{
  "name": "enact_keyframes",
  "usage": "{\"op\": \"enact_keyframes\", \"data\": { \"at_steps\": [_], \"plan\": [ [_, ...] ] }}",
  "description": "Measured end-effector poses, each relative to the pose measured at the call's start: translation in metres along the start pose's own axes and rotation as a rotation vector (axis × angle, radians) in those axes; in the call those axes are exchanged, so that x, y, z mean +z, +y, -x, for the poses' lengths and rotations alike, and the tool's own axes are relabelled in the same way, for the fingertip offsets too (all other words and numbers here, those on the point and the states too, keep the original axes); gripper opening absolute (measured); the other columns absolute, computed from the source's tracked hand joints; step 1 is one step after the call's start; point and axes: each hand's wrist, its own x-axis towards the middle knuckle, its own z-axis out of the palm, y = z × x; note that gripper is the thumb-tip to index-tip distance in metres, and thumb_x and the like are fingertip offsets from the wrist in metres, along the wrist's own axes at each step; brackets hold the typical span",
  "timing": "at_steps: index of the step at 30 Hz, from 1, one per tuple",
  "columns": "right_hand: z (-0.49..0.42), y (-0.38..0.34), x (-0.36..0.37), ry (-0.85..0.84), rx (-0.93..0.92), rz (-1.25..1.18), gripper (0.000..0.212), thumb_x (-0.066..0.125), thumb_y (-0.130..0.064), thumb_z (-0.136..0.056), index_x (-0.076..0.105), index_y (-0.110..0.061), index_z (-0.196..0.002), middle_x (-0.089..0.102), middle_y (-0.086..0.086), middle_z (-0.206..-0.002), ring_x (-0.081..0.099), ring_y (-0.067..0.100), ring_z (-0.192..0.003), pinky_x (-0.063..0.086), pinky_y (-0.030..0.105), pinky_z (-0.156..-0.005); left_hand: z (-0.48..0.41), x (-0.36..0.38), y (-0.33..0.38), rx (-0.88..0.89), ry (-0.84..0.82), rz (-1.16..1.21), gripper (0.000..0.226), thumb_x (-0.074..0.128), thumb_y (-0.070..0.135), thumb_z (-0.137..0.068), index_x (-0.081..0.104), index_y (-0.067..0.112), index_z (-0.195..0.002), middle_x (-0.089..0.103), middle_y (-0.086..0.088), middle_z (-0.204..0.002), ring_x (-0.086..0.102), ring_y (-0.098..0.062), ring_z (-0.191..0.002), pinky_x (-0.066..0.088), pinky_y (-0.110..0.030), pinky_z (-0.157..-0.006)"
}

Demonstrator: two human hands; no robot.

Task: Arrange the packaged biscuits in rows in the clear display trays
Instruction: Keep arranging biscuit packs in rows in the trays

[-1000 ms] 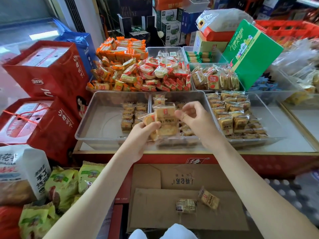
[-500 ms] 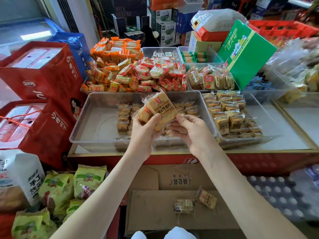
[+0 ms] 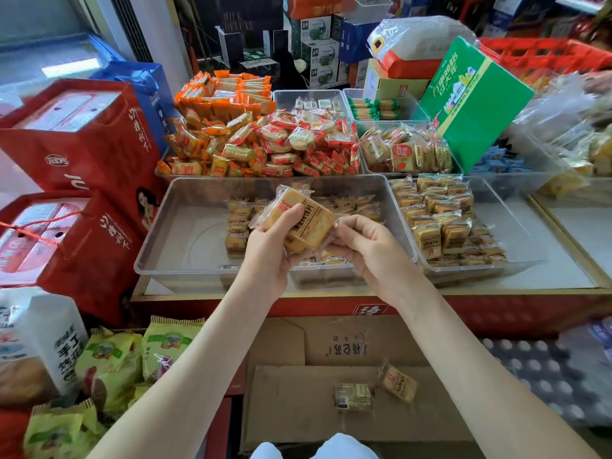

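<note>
In the head view, biscuit packets [image 3: 308, 226] were gripped by the left hand [image 3: 270, 253], and their wrapper edge was pinched by the right hand [image 3: 371, 250]. They were held above the clear tray [image 3: 172, 250] on the worktop [image 3: 546, 276], where packet rows [image 3: 236, 226] were laid.

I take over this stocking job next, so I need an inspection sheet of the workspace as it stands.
Surface: counter top carries clear trays.
Job's things: near tray has biscuit packs mid and right, left part bare; right tray holds rowed packs; held pack above near tray.
Clutter: two loose packs lie on the flattened carton below.
Hands: left hand grips the held pack; right hand pinches its wrapper end.
Cables: nothing seen.
Surroundings: red gift boxes left, green box behind, snack bags lower left.
</note>
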Motion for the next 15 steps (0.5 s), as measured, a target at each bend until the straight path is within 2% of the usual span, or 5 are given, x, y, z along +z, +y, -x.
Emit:
{"op": "enact_keyframes", "data": {
  "at_steps": [2,4,9,11,15],
  "plan": [
    [0.0,-0.004,-0.002,0.096,-0.058,0.349,0.011,0.059,-0.02,-0.096,0.057,-0.014,-0.105,0.066,0.001,-0.106,0.063,0.011,-0.101,0.051,0.033,-0.096,-0.003,-0.003,-0.001,0.05,0.068,-0.072,0.033,0.074,0.026,-0.084,0.063,0.017,-0.114,0.074,-0.006,-0.101,0.072,-0.019,-0.092,0.058,-0.027,-0.064],
    [-0.002,-0.011,0.001,0.109,-0.163,0.654,0.043,0.069,-0.033,-0.088,0.048,-0.023,-0.124,0.056,-0.009,-0.12,0.054,0.002,-0.11,0.045,0.019,-0.093,-0.007,-0.005,0.001,0.098,0.095,-0.176,0.053,0.08,0.031,-0.078,0.058,0.015,-0.124,0.072,-0.008,-0.109,0.072,-0.019,-0.094,0.057,-0.025,-0.061],
    [-0.015,-0.011,0.018,-0.054,-0.2,0.952,0.064,0.075,-0.041,-0.081,0.042,-0.027,-0.135,0.051,-0.014,-0.116,0.05,0.005,-0.104,0.037,0.005,-0.072,-0.007,-0.004,0.003,0.089,-0.016,-0.388,0.081,0.07,0.059,-0.066,0.045,0.019,-0.131,0.063,-0.003,-0.116,0.066,-0.014,-0.1,0.054,-0.02,-0.065],
    [-0.021,-0.009,0.013,-0.053,-0.138,0.868,0.052,0.071,-0.035,-0.086,0.045,-0.027,-0.131,0.058,-0.012,-0.111,0.055,0.006,-0.1,0.043,0.01,-0.074,-0.008,-0.011,0.004,0.05,-0.088,-0.351,0.083,0.063,0.062,-0.064,0.044,0.017,-0.131,0.064,-0.005,-0.117,0.068,-0.016,-0.1,0.056,-0.022,-0.069],
    [-0.039,0.001,-0.008,-0.183,0.131,0.07,0.034,0.064,-0.016,-0.09,0.054,-0.012,-0.122,0.065,0.008,-0.11,0.064,0.019,-0.101,0.054,0.03,-0.087,-0.016,-0.03,0.003,0.028,-0.123,-0.326,0.045,0.061,0.036,-0.085,0.053,0.01,-0.122,0.07,-0.008,-0.114,0.07,-0.016,-0.099,0.056,-0.025,-0.078]
  ]
}}
